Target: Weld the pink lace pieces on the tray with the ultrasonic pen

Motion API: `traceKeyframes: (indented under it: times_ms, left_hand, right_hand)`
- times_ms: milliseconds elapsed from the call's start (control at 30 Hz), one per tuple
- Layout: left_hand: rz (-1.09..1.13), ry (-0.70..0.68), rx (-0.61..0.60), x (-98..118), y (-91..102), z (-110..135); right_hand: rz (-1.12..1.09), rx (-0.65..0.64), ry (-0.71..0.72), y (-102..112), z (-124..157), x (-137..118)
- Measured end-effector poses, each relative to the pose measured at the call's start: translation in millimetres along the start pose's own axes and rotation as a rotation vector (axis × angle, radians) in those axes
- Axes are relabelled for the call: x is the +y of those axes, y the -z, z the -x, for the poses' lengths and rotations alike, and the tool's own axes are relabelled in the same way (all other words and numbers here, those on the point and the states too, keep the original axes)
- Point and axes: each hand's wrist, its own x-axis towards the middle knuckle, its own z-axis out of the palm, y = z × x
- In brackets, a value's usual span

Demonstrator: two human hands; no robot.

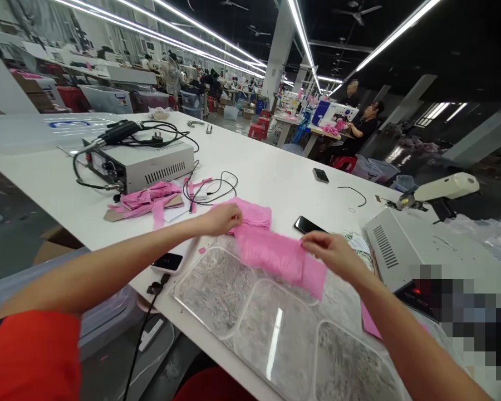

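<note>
A strip of pink fabric [271, 256] is stretched between my two hands over a clear plastic board with rounded panels [275, 328]. My left hand [223, 218] pinches its left end, beside a folded stack of the same pink fabric [256, 214]. At the strip's upper right edge, my right hand [323, 245] grips it between thumb and fingers. Part of the strip hangs past that grip and droops over the board. A black phone [309, 224] lies just beyond my right hand.
A grey box-shaped device [154, 164] with cables and a bundle of pink pieces [150, 197] stand at the left. A grey machine [404, 250] is on the right. Another phone [320, 175] lies farther back. A seated person [361, 131] works at a sewing machine beyond the table.
</note>
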Motion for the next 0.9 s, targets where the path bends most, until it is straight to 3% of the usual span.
traceKeyframes:
  times_ms: [67,167,233,333,433,500,600,700,800,900]
  left_hand:
    - [-0.040,0.027,0.116,-13.8,22.1,-31.8]
    - [-0.091,0.048,0.271,-34.4,45.3,-55.1]
    - [-0.117,0.042,0.303,-49.0,47.8,-52.0]
    - [-0.136,0.020,0.224,-73.1,34.6,-29.0]
    - [-0.139,0.016,0.138,-88.7,15.6,-2.3]
    - [-0.157,-0.014,0.158,-85.5,4.2,10.6]
    - [-0.157,-0.206,0.128,-56.8,-15.0,18.8]
    - [-0.145,-0.350,-0.077,-16.0,-41.5,12.5]
    - [-0.201,-0.295,-0.245,12.8,-68.7,-3.4]
    - [-0.241,-0.226,-0.274,23.5,-85.5,-17.4]
  right_hand:
    - [0.004,0.118,0.016,15.9,-42.4,-10.9]
    - [0.000,0.295,0.207,20.6,-93.0,-24.1]
    - [0.035,0.351,0.350,7.9,-112.4,-25.3]
    - [0.081,0.274,0.419,-27.8,-120.4,-13.0]
    - [0.101,0.170,0.398,-59.9,-107.7,8.0]
    - [0.101,0.164,0.347,-68.7,-88.7,21.1]
    - [0.098,0.144,0.247,-63.5,-47.3,37.2]
    - [0.102,0.018,0.160,-50.8,-2.7,54.3]
    - [0.125,-0.071,0.051,-43.2,29.0,73.4]
    - [0.123,-0.051,-0.010,-41.6,42.8,87.6]
